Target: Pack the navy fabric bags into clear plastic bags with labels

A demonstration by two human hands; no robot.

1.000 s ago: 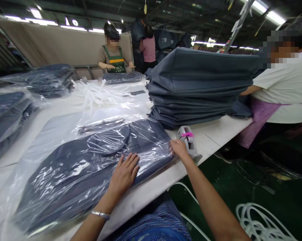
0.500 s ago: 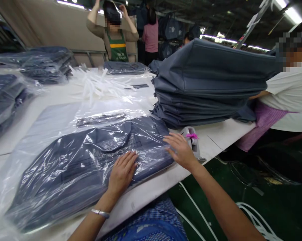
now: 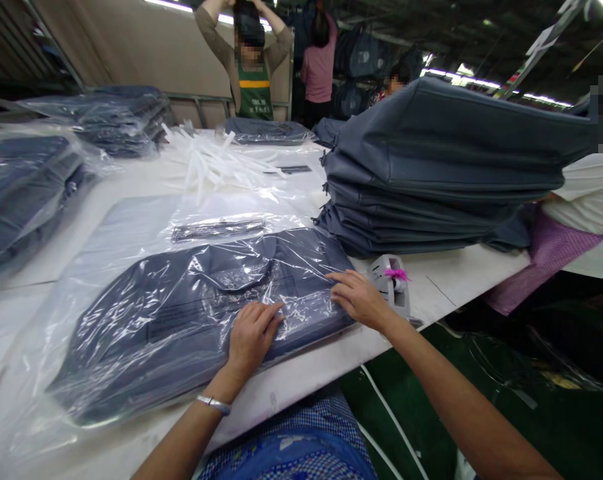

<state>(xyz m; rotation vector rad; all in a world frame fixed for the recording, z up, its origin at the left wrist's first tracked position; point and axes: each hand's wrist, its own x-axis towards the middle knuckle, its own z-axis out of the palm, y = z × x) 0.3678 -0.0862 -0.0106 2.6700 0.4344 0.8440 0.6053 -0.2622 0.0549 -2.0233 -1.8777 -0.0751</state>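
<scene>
A dark blue folded garment in a clear plastic bag (image 3: 191,307) lies on the white table (image 3: 461,273) in front of me. My left hand (image 3: 251,337) rests palm down on the bag's near edge, its fingers together and slightly bent. My right hand (image 3: 359,300) lies flat on the bag's right end, fingers stretched out toward the left. Neither hand holds anything. A white tape dispenser with pink tape (image 3: 394,283) stands just right of my right hand.
A tall stack of grey-blue folded garments (image 3: 446,167) sits at the right. Bagged garments (image 3: 36,180) pile at the left. White plastic strips (image 3: 216,163) lie farther back. A person in a white top (image 3: 591,200) stands at the right; another in a green apron (image 3: 254,80) stands beyond the table.
My right hand slid from the bag's right corner onto its top and now lies flat. My left hand's fingers bent slightly. The person in the green apron raised both arms.
</scene>
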